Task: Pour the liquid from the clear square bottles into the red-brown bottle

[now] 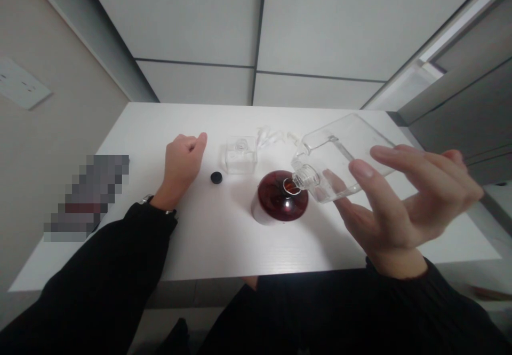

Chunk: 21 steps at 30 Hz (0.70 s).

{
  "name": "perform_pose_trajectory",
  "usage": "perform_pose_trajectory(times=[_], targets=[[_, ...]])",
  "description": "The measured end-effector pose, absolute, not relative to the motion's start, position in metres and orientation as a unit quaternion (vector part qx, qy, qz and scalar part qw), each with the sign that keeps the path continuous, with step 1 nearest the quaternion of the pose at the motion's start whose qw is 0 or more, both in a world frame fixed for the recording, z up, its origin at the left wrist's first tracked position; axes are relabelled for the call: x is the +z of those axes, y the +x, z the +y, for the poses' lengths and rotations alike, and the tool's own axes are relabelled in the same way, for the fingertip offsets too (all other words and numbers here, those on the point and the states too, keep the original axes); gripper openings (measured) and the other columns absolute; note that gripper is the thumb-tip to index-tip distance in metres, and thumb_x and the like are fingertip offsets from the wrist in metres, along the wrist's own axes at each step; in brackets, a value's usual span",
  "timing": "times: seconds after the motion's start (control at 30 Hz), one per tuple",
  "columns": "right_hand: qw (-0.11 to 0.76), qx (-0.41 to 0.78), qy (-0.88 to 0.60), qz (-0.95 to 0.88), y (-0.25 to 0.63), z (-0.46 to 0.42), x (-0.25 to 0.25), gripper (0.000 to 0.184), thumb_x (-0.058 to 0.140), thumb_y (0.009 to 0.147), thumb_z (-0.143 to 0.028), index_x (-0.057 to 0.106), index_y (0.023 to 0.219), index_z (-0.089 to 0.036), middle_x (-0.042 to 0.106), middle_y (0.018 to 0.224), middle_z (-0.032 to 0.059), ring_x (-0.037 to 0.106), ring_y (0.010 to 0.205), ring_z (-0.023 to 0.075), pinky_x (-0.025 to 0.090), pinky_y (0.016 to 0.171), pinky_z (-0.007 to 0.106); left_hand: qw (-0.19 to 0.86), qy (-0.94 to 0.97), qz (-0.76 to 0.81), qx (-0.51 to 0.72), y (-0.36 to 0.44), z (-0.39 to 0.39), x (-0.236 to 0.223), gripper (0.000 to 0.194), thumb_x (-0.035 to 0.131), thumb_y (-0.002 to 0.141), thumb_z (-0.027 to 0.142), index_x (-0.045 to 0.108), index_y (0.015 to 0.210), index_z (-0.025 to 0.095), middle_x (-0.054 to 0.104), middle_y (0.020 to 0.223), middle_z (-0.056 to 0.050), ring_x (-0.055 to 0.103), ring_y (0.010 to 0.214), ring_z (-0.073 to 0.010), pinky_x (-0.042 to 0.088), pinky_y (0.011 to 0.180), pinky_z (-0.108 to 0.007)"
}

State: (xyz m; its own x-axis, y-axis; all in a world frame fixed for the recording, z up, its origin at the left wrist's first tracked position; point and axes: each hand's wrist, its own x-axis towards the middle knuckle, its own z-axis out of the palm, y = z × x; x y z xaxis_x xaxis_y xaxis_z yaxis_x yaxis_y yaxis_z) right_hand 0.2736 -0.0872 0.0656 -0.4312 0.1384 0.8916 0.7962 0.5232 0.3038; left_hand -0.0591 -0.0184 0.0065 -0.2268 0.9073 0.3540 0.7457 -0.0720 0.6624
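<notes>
My right hand (412,200) grips a large clear square bottle (340,147) between thumb and fingers. The bottle is tipped, its threaded neck pointing down to the left. That neck meets the open mouth of a dark red-brown bottle (276,200) standing on the table; whether liquid passes between them cannot be made out. Over on the left, my left hand (183,157) rests on the table as a closed fist, with nothing showing in it. A black screw cap (216,177) lies to its right. Behind the brown bottle stands a smaller clear square bottle (241,157).
The white table (224,237) backs onto pale panels (172,18). Some crumpled clear plastic (272,137) lies beside the small bottle. A blurred-out dark flat object (88,195) is at the left table edge. A wall socket plate (24,83) is further left.
</notes>
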Motion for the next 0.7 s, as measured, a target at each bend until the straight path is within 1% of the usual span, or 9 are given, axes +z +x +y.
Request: perform_pose_trajectory(times=[0.1,0.2,0.3,0.4,0.47,0.6,0.7], targets=[[0.433,-0.376,-0.321,-0.754,0.2746,-0.0873,0.0653,0.078,0.084,0.082,-0.012,0.059,0.152,-0.036,0.072,0.122,0.0027,0.069,0.107,0.0209,0.048,0.113,0.042,0.113,0.591,0.691,0.402,-0.0602,-0.0185,0.0043,0.057,0.050,0.100,0.042,0.018,0.056,0.022,0.023,0.053,0.001,0.027,0.054,-0.0147,0.020,0.057,-0.036],[0.438,-0.381,-0.326,-0.746,0.2747,-0.0869,0.0643,0.065,0.082,0.086,-0.017,0.064,0.144,-0.042,0.072,0.122,-0.0009,0.069,0.106,0.0198,0.049,0.111,0.042,0.146,0.567,0.702,0.406,-0.0597,-0.0196,0.0043,0.058,0.049,0.100,0.047,0.018,0.058,0.023,0.018,0.053,0.002,0.020,0.051,-0.0138,0.016,0.053,-0.036],[0.440,-0.383,-0.324,-0.745,0.2745,-0.0869,0.0641,0.056,0.077,0.090,-0.020,0.066,0.140,-0.041,0.072,0.122,-0.0010,0.069,0.105,0.0196,0.049,0.110,0.042,0.153,0.559,0.697,0.423,-0.0587,-0.0205,0.0054,0.059,0.049,0.099,0.053,0.019,0.058,0.024,0.019,0.051,0.002,0.020,0.050,-0.0136,0.015,0.051,-0.035],[0.441,-0.381,-0.323,-0.746,0.2741,-0.0873,0.0649,0.053,0.077,0.091,-0.021,0.067,0.140,-0.039,0.072,0.122,-0.0004,0.069,0.106,0.0193,0.048,0.112,0.041,0.155,0.558,0.691,0.431,-0.0578,-0.0210,0.0065,0.061,0.050,0.099,0.056,0.019,0.057,0.024,0.020,0.050,0.002,0.020,0.050,-0.0136,0.015,0.050,-0.035],[0.441,-0.380,-0.323,-0.746,0.2738,-0.0873,0.0652,0.053,0.078,0.090,-0.020,0.067,0.139,-0.038,0.072,0.122,-0.0003,0.068,0.107,0.0192,0.048,0.112,0.041,0.158,0.558,0.692,0.430,-0.0572,-0.0213,0.0071,0.061,0.050,0.099,0.055,0.018,0.058,0.024,0.020,0.051,0.002,0.020,0.050,-0.0135,0.015,0.050,-0.036],[0.445,-0.380,-0.316,-0.747,0.2734,-0.0866,0.0653,0.047,0.074,0.093,-0.024,0.068,0.137,-0.039,0.072,0.121,-0.0001,0.069,0.107,0.0198,0.049,0.111,0.042,0.161,0.558,0.695,0.425,-0.0568,-0.0217,0.0074,0.061,0.050,0.099,0.052,0.017,0.057,0.023,0.020,0.052,0.002,0.020,0.049,-0.0134,0.015,0.051,-0.036],[0.447,-0.374,-0.315,-0.748,0.2735,-0.0868,0.0657,0.054,0.076,0.092,-0.022,0.066,0.142,-0.039,0.072,0.121,0.0009,0.069,0.106,0.0208,0.050,0.109,0.043,0.158,0.563,0.691,0.425,-0.0574,-0.0214,0.0069,0.060,0.050,0.100,0.051,0.018,0.057,0.023,0.020,0.052,0.002,0.020,0.050,-0.0135,0.016,0.052,-0.036]])
